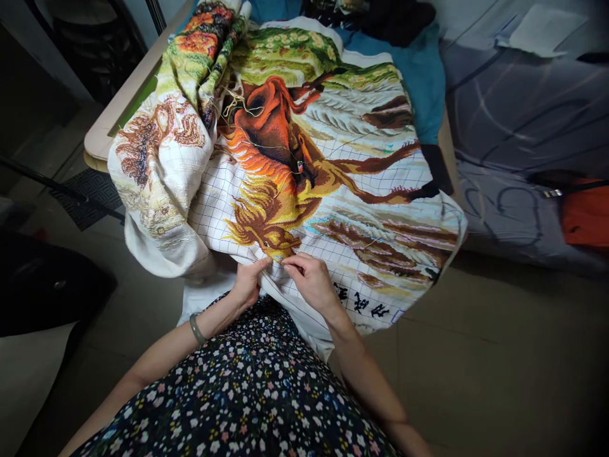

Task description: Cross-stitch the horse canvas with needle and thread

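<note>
A large cross-stitch cloth [214,219] with a printed grid spreads over the table and hangs toward my lap. Stitched horses in orange, brown and yellow cover its middle, with dark characters near the lower right corner. My left hand [250,279] grips the cloth's near edge, thumb on top, just below the yellow horse's head [276,242]. Close beside it, my right hand [308,276] is closed in a pinch at the horse's muzzle. What sits between those fingertips is too small to make out. Loose yellow threads [247,105] lie on the upper part.
The rolled left part of the cloth [162,146] bulges over the table's corner [98,136]. Teal fabric [423,82] lies beneath, and a dark bundle [399,22] sits at the back. To the right are a grey covered surface [523,127] and an orange item [587,212].
</note>
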Tool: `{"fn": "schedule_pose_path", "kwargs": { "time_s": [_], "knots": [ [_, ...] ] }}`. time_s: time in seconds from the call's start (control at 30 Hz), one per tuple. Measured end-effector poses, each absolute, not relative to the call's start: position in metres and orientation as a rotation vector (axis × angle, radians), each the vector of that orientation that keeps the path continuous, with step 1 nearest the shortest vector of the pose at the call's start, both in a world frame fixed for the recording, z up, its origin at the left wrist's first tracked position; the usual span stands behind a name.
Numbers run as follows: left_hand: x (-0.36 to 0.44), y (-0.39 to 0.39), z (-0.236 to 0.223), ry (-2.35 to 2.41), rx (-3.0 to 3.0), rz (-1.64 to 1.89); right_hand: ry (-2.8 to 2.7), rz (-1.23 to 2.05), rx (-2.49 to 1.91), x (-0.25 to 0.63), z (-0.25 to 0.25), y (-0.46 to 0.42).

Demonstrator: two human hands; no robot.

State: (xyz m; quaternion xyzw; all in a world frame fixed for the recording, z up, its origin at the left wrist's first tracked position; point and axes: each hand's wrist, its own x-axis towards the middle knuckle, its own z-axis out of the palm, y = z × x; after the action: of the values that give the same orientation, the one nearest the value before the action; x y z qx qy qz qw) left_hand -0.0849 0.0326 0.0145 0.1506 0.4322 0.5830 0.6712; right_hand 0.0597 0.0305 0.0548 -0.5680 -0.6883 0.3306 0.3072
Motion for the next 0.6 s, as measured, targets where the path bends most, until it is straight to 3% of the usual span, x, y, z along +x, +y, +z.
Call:
{"fn": "schedule_pose_path", "kwargs": {
  "time_s": [0.6],
  "knots": [
    [-0.0844, 0.0336, 0.0172, 0.981, 0.328, 1.295, -2.014, 0.69, -1.54, 0.0576, 0.0549, 0.0299]
  ]
}}
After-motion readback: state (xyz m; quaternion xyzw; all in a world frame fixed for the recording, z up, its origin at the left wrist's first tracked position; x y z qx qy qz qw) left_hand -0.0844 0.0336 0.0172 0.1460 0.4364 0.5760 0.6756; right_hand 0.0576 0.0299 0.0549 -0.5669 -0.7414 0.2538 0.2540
